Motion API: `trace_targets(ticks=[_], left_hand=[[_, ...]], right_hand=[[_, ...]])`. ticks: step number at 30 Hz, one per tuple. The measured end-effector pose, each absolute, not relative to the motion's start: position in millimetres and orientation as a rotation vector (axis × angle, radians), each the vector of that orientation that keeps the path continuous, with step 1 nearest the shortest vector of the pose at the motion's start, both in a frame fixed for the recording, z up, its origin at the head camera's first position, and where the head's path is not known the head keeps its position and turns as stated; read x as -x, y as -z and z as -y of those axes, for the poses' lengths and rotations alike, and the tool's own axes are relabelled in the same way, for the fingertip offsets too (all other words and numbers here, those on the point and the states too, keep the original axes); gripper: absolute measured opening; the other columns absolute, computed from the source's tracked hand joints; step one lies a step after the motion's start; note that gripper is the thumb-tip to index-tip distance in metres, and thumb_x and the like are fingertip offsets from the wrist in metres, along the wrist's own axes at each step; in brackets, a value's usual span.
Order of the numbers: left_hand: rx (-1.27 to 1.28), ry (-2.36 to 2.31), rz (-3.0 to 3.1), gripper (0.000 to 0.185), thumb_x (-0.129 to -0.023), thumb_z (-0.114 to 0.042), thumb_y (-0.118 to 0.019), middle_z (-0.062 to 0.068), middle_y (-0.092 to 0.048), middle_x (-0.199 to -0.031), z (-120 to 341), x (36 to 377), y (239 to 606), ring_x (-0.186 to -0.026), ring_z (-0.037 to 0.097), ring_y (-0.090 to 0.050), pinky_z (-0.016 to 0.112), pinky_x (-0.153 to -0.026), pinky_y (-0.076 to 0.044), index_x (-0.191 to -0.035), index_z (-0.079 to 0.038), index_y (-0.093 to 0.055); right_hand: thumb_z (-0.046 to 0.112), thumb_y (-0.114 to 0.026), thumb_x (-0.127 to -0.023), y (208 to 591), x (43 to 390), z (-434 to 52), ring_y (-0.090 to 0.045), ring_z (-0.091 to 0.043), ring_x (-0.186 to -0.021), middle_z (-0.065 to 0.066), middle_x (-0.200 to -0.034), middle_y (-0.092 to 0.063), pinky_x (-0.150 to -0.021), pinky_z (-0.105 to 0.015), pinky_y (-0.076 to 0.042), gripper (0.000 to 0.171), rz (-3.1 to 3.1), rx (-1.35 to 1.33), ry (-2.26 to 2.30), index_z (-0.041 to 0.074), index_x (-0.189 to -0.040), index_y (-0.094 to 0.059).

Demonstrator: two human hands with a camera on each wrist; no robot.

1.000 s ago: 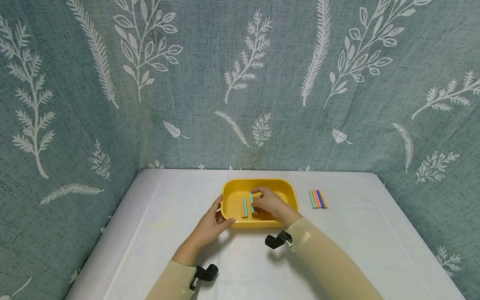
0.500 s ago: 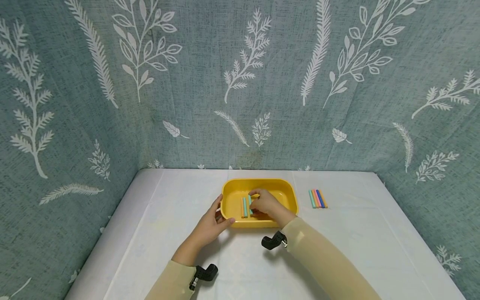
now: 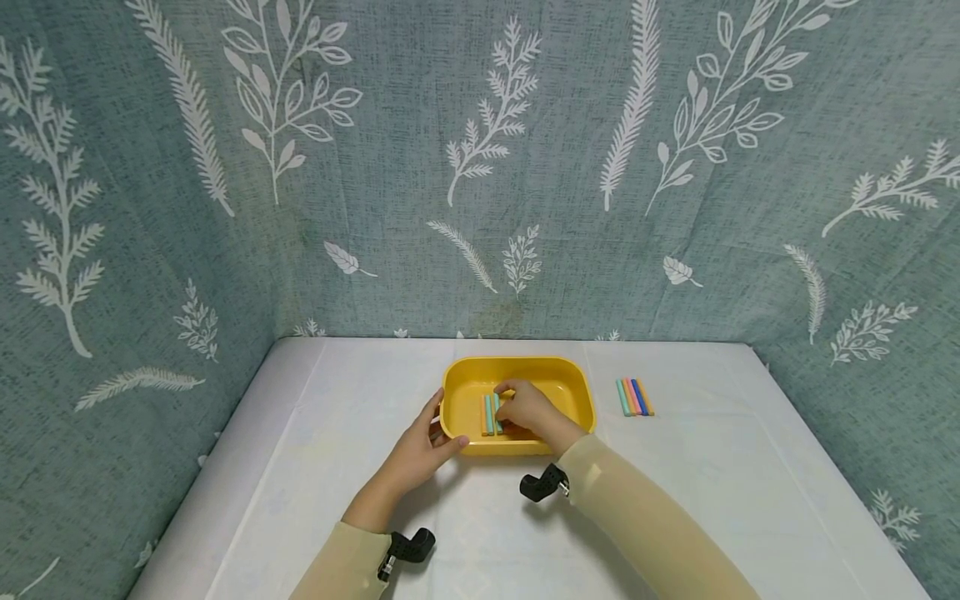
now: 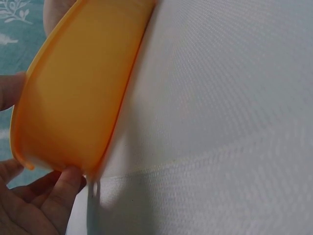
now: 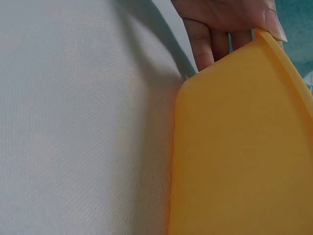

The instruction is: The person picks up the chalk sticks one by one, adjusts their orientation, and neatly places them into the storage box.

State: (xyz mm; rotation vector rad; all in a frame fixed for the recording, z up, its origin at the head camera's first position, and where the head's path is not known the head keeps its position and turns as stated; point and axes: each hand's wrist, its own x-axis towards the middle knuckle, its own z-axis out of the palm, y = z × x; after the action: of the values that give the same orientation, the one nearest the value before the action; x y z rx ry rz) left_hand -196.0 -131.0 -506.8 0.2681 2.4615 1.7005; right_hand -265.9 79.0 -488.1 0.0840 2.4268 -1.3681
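A: Holding what with the right hand [image 3: 527,407]?

B: Pinching a pale teal stick [image 3: 497,403] in the fingertips. Narrow grip, down inside the yellow tray [image 3: 510,448], left of centre.

A: Touching the tray floor?

B: Can't tell, partly hidden behind the fingers.

A: And with the left hand [image 3: 422,454]?

B: Gripping the tray at the left edge and near-left corner, thumb on the near rim, fingers along the outside of the left wall. Visible in both wrist views too, at the tray's outer wall.

A: Right beside the pinched stick?

B: Just to its left, a second teal stick [image 3: 490,415], then an orange stick [image 3: 483,415] close alongside. Roughly parallel, running from near edge towards far edge, on the tray floor.

A: Tray sitting where?

B: On the white-covered table [image 3: 675,500], near the far edge, about midway between the far-left and far-right corners. Long side along that edge.

A: Outside the tray?

B: Beyond its right edge, towards the table's far-right corner: a five-stick row [image 3: 635,397]. Left to right: teal, orange, pink, blue, orange. Side by side, slightly slanted.

A: Farther out?

B: Beige sleeves [image 3: 652,517] reaching in over the near edge, with black wrist devices [image 3: 411,546] at the cuffs. Past the far edge, grey-green fabric [image 3: 570,167] with white leaf prints.
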Motion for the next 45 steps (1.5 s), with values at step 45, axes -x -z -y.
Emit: trace_targets(ticks=[45], left_hand=[[-0.268,-1.695,-2.461,0.094,-0.092,-0.023,-0.075,0.018,-0.032,-0.158,131.0,196.1,508.4,-0.137,0.036,-0.046,0.041,-0.107,-0.045,-0.162,-0.017,-0.013]], right_hand=[[0.005,-0.069,-0.092,464.6,254.8,-93.5,-0.067,-0.023,-0.073,-0.014,-0.096,-0.063,-0.070,-0.036,-0.062,0.044,-2.346,-0.032,1.497,0.003,-0.135,-0.058]])
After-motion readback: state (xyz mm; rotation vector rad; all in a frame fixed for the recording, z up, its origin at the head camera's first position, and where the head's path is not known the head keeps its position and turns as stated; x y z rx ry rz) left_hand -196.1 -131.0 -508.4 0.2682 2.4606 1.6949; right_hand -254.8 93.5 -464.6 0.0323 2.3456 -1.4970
